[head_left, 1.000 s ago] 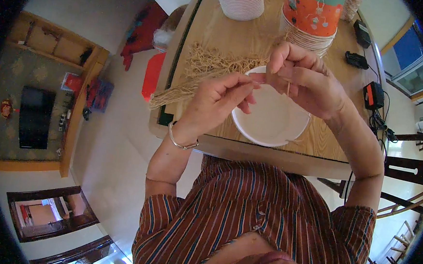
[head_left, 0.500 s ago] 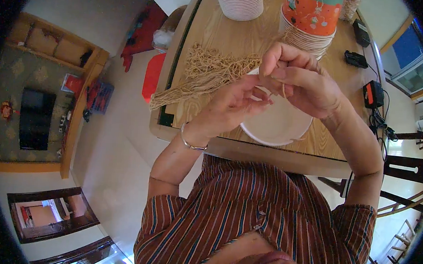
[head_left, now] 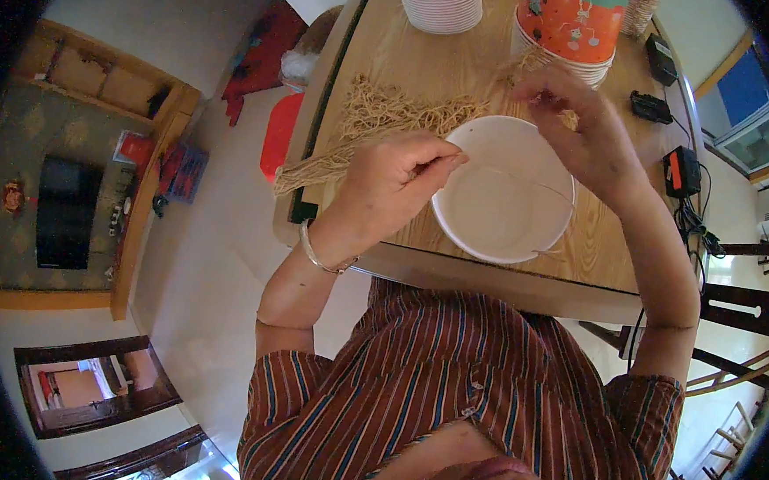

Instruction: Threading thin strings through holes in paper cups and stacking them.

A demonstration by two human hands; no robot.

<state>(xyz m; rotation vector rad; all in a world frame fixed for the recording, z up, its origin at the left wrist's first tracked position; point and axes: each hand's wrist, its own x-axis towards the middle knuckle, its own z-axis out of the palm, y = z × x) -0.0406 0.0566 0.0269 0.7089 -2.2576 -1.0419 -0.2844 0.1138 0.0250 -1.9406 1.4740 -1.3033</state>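
Before me stands a white paper bucket [head_left: 499, 234], its mouth facing up. A thin tan cord [head_left: 546, 186] crosses the mouth to the right rim, and a short end pokes out low on that rim. At the left rim my left hand [head_left: 388, 183] is closed in a pinch, apparently on this cord; its far end is hard to see. Over the far right rim, my right hand [head_left: 585, 133] is smeared by motion, its fingers curled near loose strands beside the orange bucket [head_left: 569, 27]. To the left lies a bundle of tan cords [head_left: 383, 117], partly behind my left hand.
A stack of white buckets [head_left: 439, 1] stands at the table's back; the orange bucket sits on another nested stack. Black adapters [head_left: 679, 173] and cables line the right edge. A red stool [head_left: 281, 137] is beside the table's left edge.
My hands, together above the bucket before, have parted. The left has drawn back to the left rim and pinches there; the right has swung up toward the orange bucket.
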